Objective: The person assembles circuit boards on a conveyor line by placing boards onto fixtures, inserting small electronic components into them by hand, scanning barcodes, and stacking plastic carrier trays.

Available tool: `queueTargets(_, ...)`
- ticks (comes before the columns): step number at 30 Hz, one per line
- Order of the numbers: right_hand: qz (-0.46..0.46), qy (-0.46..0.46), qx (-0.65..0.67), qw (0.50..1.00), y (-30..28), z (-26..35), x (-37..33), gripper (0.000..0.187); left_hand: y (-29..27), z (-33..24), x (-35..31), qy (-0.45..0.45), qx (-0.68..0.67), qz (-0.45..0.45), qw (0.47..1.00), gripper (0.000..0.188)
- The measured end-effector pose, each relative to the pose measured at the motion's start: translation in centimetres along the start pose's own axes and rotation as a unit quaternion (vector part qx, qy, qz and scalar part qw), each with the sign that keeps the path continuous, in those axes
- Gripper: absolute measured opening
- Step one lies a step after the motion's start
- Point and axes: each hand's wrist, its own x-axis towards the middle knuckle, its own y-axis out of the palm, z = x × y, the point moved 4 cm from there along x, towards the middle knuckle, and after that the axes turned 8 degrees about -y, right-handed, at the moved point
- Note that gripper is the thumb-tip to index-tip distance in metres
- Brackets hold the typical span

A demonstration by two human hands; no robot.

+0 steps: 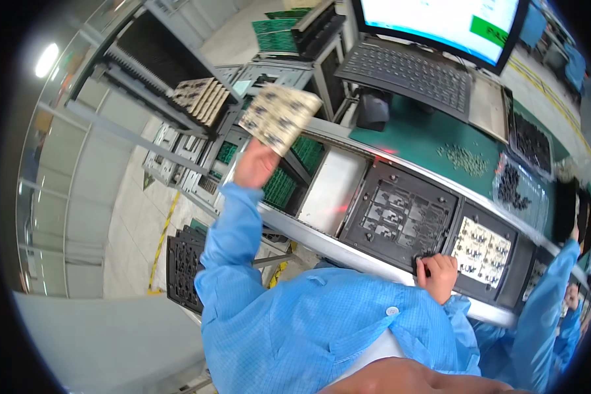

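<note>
My left hand (pixel 256 164) is raised and closed on the near edge of a cream circuit board panel (pixel 279 118) with dark parts across it. The panel is slightly blurred, and it hangs in the air to the right of a rack (pixel 154 65) holding several similar boards (pixel 203 98). At the bench's front, my right hand (pixel 438 277) has its fingers curled on the near edge of a black fixture tray (pixel 354 226), whose shaped recesses hold no board. To its right, a second black tray (pixel 459 282) holds another cream board panel (pixel 482 249).
A monitor (pixel 440 26) and keyboard (pixel 407 72) stand behind the green mat (pixel 407 125). Small pale parts (pixel 463 159) lie loose there, beside plastic trays of black parts (pixel 512 187). At the right, a co-worker's blue sleeve (pixel 545 302) reaches in. Green boards (pixel 276 36) stand at the back.
</note>
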Motion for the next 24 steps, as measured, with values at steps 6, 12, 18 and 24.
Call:
queueTargets(6,-0.042,-0.044,-0.028,0.998,-0.2,0.7,0.7,0.015,6.1,11.6,-2.6,-0.083,0.099,-0.035,0.991,0.071)
queueTargets(12,-0.086,-0.056,-0.017,0.995,-1.1,1.0,0.2,0.016,7.8,14.9,0.4,-0.056,0.091,-0.060,0.992,0.060)
queueTargets(18,-0.098,-0.030,-0.004,0.995,-1.0,0.6,-0.1,0.015,9.2,15.2,1.7,-0.042,0.088,-0.100,0.990,0.054)
queueTargets(24,-0.099,-0.033,0.008,0.994,-1.1,0.3,0.1,0.016,9.7,15.6,2.5,-0.026,0.095,-0.097,0.990,0.055)
